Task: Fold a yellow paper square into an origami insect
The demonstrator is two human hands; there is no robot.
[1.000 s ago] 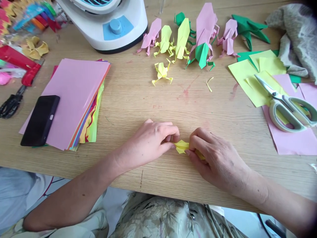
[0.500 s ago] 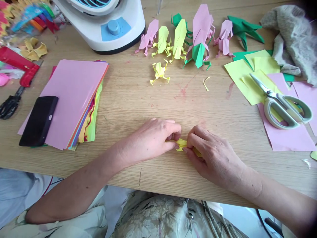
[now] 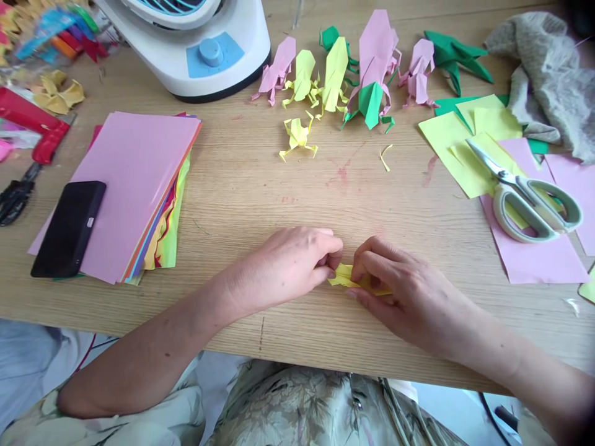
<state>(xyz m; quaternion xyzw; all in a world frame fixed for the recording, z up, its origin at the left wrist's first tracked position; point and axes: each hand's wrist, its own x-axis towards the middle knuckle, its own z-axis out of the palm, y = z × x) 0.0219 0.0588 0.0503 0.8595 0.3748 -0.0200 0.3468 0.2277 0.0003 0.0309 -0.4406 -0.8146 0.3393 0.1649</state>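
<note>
A small strip of folded yellow paper (image 3: pixel 343 275) lies low over the table's front part, between my two hands. My left hand (image 3: pixel 304 257) pinches its left end between thumb and curled fingers. From the other side, my right hand (image 3: pixel 400 285) grips it with thumb and forefinger, covering much of its right part. Beyond the hands stands a little yellow paper frog (image 3: pixel 298 136). Behind it are several larger folded paper figures, among them a pink one (image 3: pixel 374 49) and a yellow-green one (image 3: pixel 335 74).
At left, a black phone (image 3: pixel 69 229) rests on a stack of coloured paper (image 3: pixel 139 167). White-handled scissors (image 3: pixel 534 204) lie on loose sheets at right. A white appliance with a blue knob (image 3: pixel 211 52) stands at the back. A grey cloth (image 3: pixel 543 74) is at the far right.
My right hand's thumb and forefinger have opened a little, so more of the folded yellow paper shows. The left hand keeps its pinch. The whole view has shifted slightly.
</note>
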